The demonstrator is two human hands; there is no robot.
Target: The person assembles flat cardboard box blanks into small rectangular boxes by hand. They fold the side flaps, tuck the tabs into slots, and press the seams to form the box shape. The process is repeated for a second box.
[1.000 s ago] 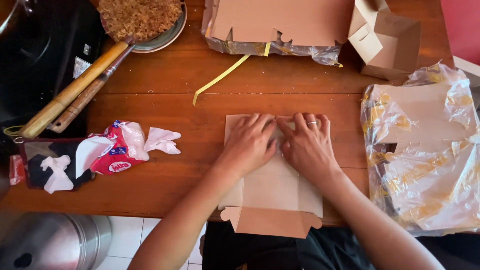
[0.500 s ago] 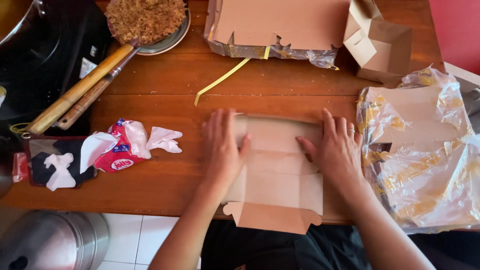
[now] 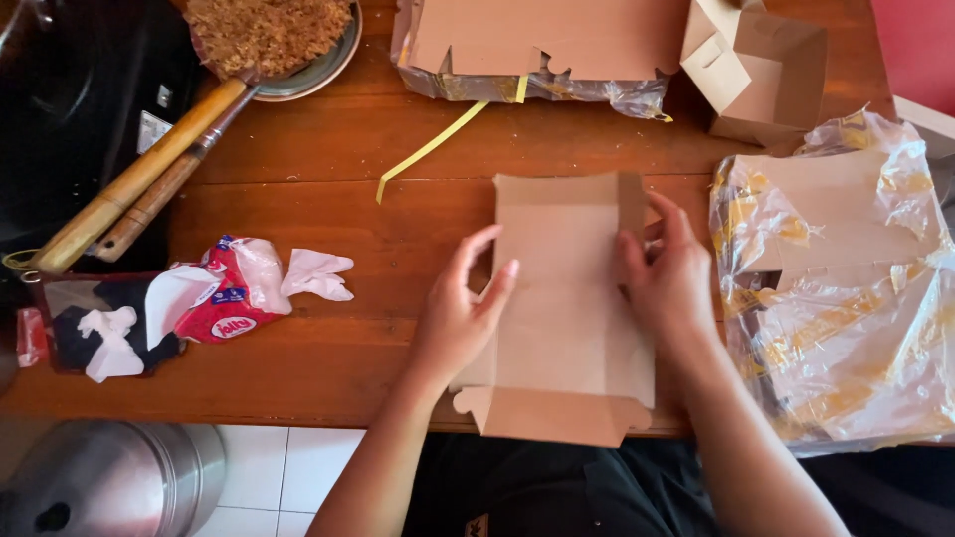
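A flat brown cardboard box blank [image 3: 562, 298] lies on the wooden table [image 3: 328, 169] in front of me, its near flap hanging over the table's front edge. My left hand [image 3: 460, 316] rests at the blank's left edge, fingers spread and thumb on the card. My right hand [image 3: 668, 278] folds the blank's right side panel up, fingers curled around that flap.
A plastic-wrapped stack of blanks [image 3: 836, 288] lies at the right. Another wrapped stack [image 3: 537, 50] and a folded box [image 3: 761, 65] sit at the back. A yellow strap [image 3: 430, 149], a tissue pack [image 3: 224, 298], wooden-handled utensils [image 3: 139, 184] and a plate of shredded food [image 3: 274, 35] are left.
My hands moved apart from the blank's middle to its left and right edges. The right hand now lifts the right side flap.
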